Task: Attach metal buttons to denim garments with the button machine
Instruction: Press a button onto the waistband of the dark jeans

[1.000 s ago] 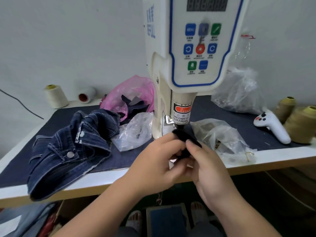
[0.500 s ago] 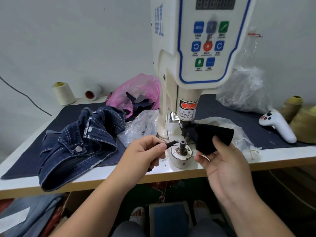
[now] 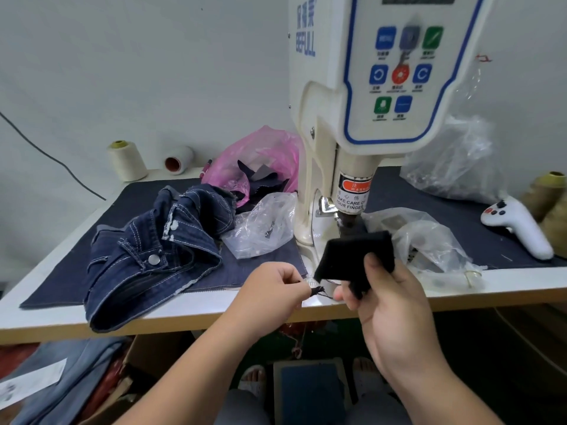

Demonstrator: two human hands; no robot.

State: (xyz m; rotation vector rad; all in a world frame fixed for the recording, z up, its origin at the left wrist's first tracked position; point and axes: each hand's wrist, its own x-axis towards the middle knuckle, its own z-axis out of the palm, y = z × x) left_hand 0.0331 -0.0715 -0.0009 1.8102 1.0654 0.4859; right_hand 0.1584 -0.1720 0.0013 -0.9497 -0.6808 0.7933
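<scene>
Hands clamped on black fabric below the button machine.
Right hand grips the fabric patch directly before the press head; left hand pinches its frayed thread.

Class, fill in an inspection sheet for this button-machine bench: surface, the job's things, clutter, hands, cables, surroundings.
Surface: white-edged table under a dark blue denim mat.
Job's things: cream button machine; crumpled dark blue denim garment with a silver metal button, lying left of the machine.
Clutter: pink plastic bag; clear plastic bags; cream thread cone; white handheld controller.
Hands: left hand pinches a small dark scrap; right hand holds a black fabric piece.
Cables: dark cable along the wall.
Surroundings: blue foot pedal below.
</scene>
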